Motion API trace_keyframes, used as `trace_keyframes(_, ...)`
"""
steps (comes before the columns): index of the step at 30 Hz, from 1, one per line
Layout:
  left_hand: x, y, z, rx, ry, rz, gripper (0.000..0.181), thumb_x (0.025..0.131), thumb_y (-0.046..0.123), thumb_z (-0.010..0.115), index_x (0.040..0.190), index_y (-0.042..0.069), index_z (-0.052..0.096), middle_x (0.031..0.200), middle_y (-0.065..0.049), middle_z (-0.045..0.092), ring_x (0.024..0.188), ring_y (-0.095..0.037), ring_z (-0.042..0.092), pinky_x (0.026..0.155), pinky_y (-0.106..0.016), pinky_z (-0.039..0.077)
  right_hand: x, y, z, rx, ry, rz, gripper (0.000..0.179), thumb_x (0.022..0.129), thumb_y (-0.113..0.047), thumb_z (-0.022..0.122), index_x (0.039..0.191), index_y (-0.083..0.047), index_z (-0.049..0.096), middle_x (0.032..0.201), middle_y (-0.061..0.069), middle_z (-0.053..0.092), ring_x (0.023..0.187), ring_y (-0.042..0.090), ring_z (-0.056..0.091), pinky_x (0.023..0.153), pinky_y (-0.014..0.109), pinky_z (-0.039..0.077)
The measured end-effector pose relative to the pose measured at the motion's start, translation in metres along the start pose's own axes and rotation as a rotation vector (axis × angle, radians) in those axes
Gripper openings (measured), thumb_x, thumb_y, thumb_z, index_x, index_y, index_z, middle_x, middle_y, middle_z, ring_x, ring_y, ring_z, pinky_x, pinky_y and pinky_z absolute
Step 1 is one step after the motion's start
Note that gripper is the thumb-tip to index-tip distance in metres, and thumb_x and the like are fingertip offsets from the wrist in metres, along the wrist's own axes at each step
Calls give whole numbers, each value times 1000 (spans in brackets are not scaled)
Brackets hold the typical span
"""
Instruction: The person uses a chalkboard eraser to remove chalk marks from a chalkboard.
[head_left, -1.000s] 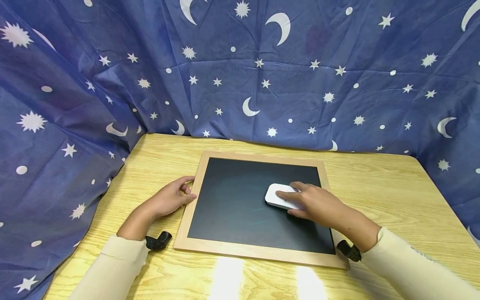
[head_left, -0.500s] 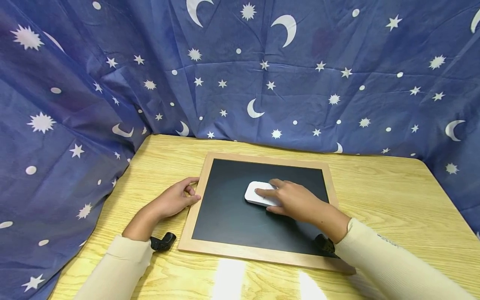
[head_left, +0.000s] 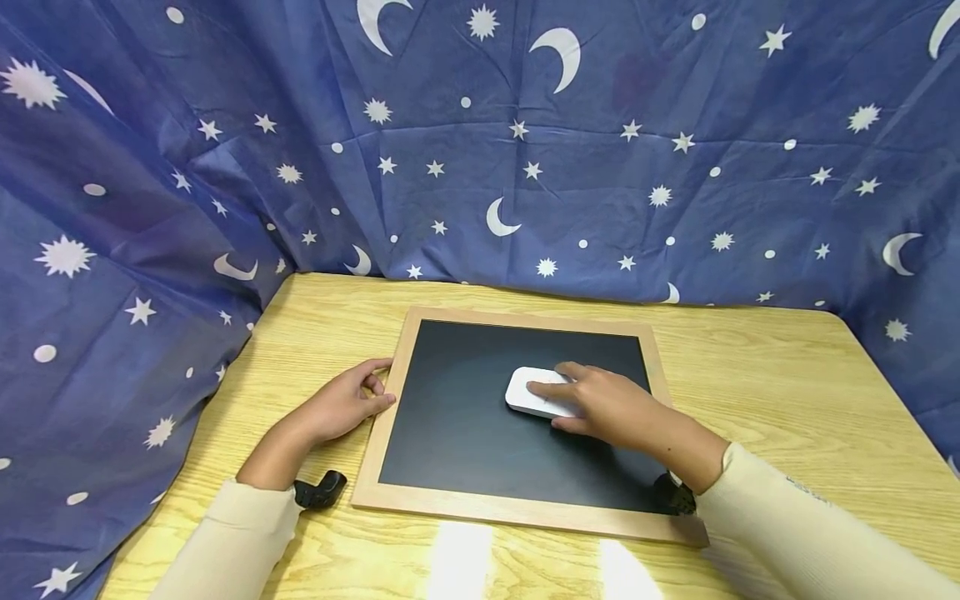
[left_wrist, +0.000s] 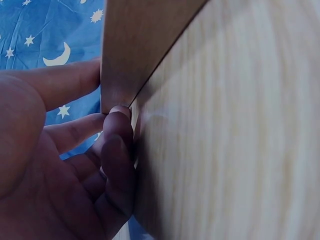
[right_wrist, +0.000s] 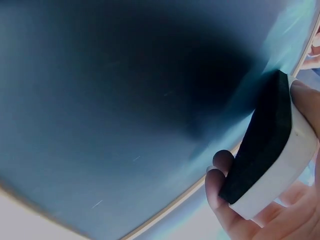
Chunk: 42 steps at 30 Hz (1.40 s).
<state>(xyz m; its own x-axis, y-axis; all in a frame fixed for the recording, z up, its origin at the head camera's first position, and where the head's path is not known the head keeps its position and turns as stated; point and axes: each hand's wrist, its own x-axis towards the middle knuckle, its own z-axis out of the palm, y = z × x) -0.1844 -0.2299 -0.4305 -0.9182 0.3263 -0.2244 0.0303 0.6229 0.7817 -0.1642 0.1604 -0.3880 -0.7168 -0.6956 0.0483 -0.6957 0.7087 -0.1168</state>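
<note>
A black chalkboard (head_left: 465, 454) in a light wooden frame lies on the table. On its left edge, my left hand (head_left: 341, 408) grips the frame. The left wrist view shows the thumb against the frame's side (left_wrist: 142, 45) and curled fingers (left_wrist: 117, 155) at its lower edge. My right hand (head_left: 615, 408) holds a white board eraser (head_left: 527, 393) over the middle of the board, fingertips along both sides and one finger on top. From the right wrist, the eraser's dark pad (right_wrist: 262, 140) faces the board, where pale chalk smears (right_wrist: 290, 30) and a few short faint marks show.
The wood-grain table (head_left: 780, 375) extends around the board. A blue curtain (head_left: 450, 150) with stars and moons hangs behind and along the left side. Black wrist devices (head_left: 321, 490) sit at both cuffs, and bright light patches (head_left: 461, 558) fall on the front of the table.
The eraser in my right hand slid left across the board, then slightly back right. Faint teal lines seen on the board one second ago no longer show. My left hand stays on the frame.
</note>
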Motion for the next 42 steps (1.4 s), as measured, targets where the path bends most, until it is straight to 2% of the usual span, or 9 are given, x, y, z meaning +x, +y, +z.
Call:
trace_keyframes(12, -1, -4, -3, 19, 5, 7, 64, 99, 19, 63, 153, 3, 34, 103, -11, 57, 74, -18, 54, 66, -27, 45, -38, 15, -6, -25, 22, 23, 53, 88, -29, 77, 138, -25, 62, 125, 25, 63, 99, 38, 69, 80, 50, 57)
trace_keyframes(21, -3, -4, -5, 12, 7, 7, 63, 100, 18, 63, 153, 2, 34, 103, -12, 55, 74, -18, 51, 67, -27, 44, -48, 19, -4, -32, 31, 34, 53, 87, -30, 78, 138, -24, 63, 124, 25, 63, 98, 38, 68, 81, 50, 56)
trace_keyframes(26, -4, -4, -5, 18, 5, 7, 63, 100, 19, 63, 153, 2, 34, 103, -12, 56, 73, -17, 52, 66, -27, 45, -44, 18, -7, -41, 51, 12, 51, 86, -28, 80, 135, -23, 65, 122, 25, 64, 96, 38, 69, 80, 50, 56)
trace_keyframes(31, -3, -4, -5, 19, 3, 6, 63, 100, 21, 63, 153, 4, 34, 103, -11, 56, 71, -17, 53, 67, -27, 46, -35, 15, -8, -32, 41, 24, 51, 88, -28, 78, 136, -24, 64, 123, 25, 64, 97, 38, 69, 79, 51, 56)
trace_keyframes(36, 0, -3, -4, 30, 6, 16, 63, 99, 20, 63, 153, 5, 34, 102, -11, 56, 70, -16, 53, 65, -27, 45, -21, 11, -7, -26, 15, 38, 50, 90, -30, 76, 138, -26, 63, 126, 24, 63, 100, 37, 68, 80, 50, 57)
trace_keyframes(42, 1, -2, -1, 16, -1, 17, 63, 99, 19, 63, 154, 4, 34, 102, -12, 56, 71, -17, 54, 65, -28, 46, 0, 4, -3, -15, 3, 17, 50, 91, -31, 75, 138, -24, 62, 128, 25, 62, 104, 38, 68, 82, 49, 57)
